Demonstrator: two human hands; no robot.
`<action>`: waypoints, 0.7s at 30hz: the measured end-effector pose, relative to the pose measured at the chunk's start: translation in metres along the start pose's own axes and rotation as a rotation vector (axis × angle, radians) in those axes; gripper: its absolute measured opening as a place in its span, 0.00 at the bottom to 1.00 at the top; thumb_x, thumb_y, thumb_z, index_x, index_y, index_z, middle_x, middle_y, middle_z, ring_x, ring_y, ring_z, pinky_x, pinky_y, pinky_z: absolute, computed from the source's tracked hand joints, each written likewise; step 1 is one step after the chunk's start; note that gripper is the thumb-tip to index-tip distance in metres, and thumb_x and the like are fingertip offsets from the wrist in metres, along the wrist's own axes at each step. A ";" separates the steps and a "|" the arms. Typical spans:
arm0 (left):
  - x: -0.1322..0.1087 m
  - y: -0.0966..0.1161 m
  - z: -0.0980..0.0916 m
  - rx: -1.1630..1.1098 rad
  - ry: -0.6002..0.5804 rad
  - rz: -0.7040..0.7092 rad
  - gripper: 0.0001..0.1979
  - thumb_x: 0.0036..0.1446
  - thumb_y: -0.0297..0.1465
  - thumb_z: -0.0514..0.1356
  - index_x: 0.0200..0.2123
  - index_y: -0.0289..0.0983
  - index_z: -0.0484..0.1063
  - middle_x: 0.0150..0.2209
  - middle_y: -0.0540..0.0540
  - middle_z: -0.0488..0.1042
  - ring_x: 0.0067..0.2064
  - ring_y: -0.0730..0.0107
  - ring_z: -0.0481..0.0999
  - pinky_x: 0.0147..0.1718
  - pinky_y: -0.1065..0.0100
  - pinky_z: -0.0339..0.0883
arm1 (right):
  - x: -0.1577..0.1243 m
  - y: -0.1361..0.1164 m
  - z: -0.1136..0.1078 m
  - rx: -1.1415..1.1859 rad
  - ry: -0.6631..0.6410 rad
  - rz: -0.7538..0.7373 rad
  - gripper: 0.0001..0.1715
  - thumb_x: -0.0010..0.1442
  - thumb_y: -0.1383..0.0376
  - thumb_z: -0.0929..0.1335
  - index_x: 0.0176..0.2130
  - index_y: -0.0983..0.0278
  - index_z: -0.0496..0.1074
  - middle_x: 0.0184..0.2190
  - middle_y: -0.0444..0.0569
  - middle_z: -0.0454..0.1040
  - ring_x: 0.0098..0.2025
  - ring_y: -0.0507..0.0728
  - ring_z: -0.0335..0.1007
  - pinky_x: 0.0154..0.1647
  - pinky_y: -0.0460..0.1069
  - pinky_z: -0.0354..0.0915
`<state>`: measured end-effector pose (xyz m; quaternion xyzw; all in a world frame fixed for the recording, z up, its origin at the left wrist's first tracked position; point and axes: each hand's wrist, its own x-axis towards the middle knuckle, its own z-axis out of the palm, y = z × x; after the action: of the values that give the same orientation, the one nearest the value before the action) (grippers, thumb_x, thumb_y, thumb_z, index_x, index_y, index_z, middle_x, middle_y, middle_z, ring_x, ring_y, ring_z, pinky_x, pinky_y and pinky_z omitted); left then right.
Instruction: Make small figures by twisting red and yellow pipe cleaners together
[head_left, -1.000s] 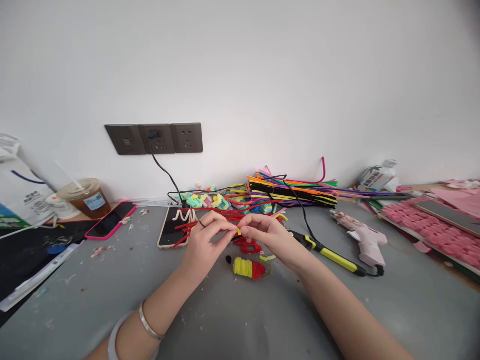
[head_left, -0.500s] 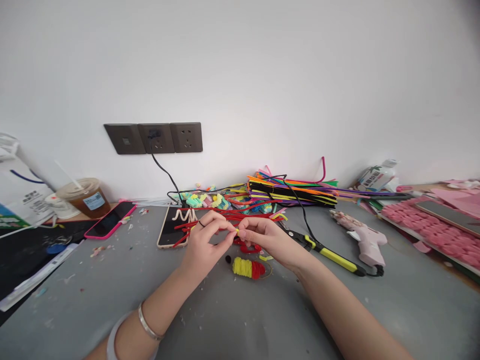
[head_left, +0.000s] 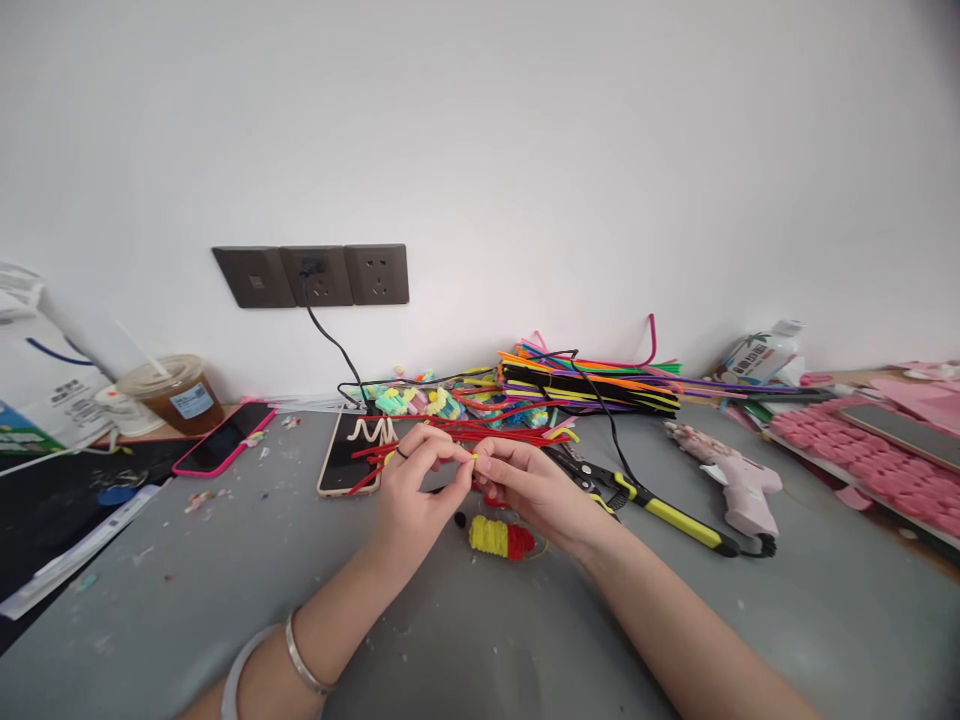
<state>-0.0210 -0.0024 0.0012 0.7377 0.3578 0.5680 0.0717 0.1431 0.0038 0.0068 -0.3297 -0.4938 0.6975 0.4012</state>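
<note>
A short yellow pipe-cleaner piece (head_left: 474, 458), mostly hidden, is held level at centre frame, pinched between the fingertips of the left hand (head_left: 411, 495) and right hand (head_left: 536, 488).

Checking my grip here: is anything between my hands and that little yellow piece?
Nothing visible. The left hand and right hand both pinch the yellow piece directly at their fingertips; the yellow-and-red coil lies nearer the camera.

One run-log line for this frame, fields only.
left hand: pinches yellow pipe-cleaner piece | right hand: pinches same piece | yellow-red coil: on table, beneath hands
</note>
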 end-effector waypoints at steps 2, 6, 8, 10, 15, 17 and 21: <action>0.000 -0.001 0.000 -0.009 -0.018 -0.004 0.05 0.58 0.23 0.59 0.33 0.38 0.72 0.32 0.50 0.70 0.31 0.74 0.69 0.28 0.72 0.65 | -0.001 -0.001 -0.002 0.021 -0.008 -0.010 0.19 0.53 0.53 0.74 0.28 0.63 0.68 0.25 0.41 0.61 0.27 0.49 0.54 0.28 0.45 0.51; 0.000 -0.002 0.000 -0.010 -0.031 -0.009 0.06 0.57 0.26 0.62 0.39 0.40 0.73 0.35 0.49 0.71 0.32 0.73 0.70 0.31 0.71 0.67 | -0.001 -0.001 -0.004 0.095 -0.006 -0.009 0.16 0.56 0.55 0.73 0.30 0.62 0.67 0.25 0.41 0.61 0.28 0.50 0.54 0.29 0.45 0.51; 0.000 -0.003 0.000 -0.016 -0.039 -0.011 0.06 0.56 0.27 0.63 0.39 0.40 0.73 0.35 0.49 0.71 0.33 0.72 0.71 0.32 0.71 0.68 | -0.001 0.000 -0.003 0.118 -0.004 -0.007 0.16 0.56 0.55 0.73 0.30 0.62 0.67 0.25 0.41 0.61 0.27 0.50 0.55 0.29 0.45 0.51; -0.001 -0.004 0.000 -0.026 -0.048 -0.006 0.05 0.57 0.27 0.63 0.38 0.40 0.74 0.35 0.49 0.71 0.33 0.72 0.71 0.32 0.71 0.68 | -0.001 0.001 -0.002 0.131 -0.018 -0.003 0.16 0.55 0.56 0.74 0.30 0.62 0.66 0.25 0.40 0.62 0.27 0.50 0.55 0.29 0.45 0.51; -0.002 -0.007 0.001 -0.079 -0.075 -0.031 0.04 0.57 0.26 0.63 0.36 0.40 0.75 0.33 0.49 0.71 0.33 0.73 0.71 0.31 0.72 0.67 | 0.000 0.001 -0.003 0.126 -0.044 -0.010 0.16 0.56 0.56 0.74 0.30 0.62 0.67 0.26 0.41 0.63 0.29 0.50 0.56 0.30 0.46 0.51; -0.001 -0.007 0.000 -0.101 -0.082 -0.043 0.05 0.57 0.25 0.63 0.36 0.40 0.76 0.33 0.49 0.72 0.33 0.74 0.71 0.31 0.72 0.67 | 0.000 0.000 -0.004 0.122 -0.042 -0.002 0.16 0.55 0.56 0.74 0.30 0.63 0.67 0.26 0.41 0.64 0.29 0.50 0.57 0.30 0.46 0.52; 0.000 -0.006 0.001 -0.112 -0.080 -0.053 0.06 0.57 0.25 0.62 0.36 0.40 0.77 0.32 0.49 0.72 0.32 0.73 0.72 0.31 0.72 0.67 | -0.001 -0.002 -0.006 0.098 -0.029 0.033 0.17 0.53 0.54 0.75 0.30 0.63 0.69 0.26 0.41 0.65 0.28 0.49 0.57 0.30 0.45 0.53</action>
<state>-0.0228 0.0020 -0.0017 0.7448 0.3418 0.5552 0.1421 0.1492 0.0063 0.0068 -0.3077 -0.4595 0.7320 0.3979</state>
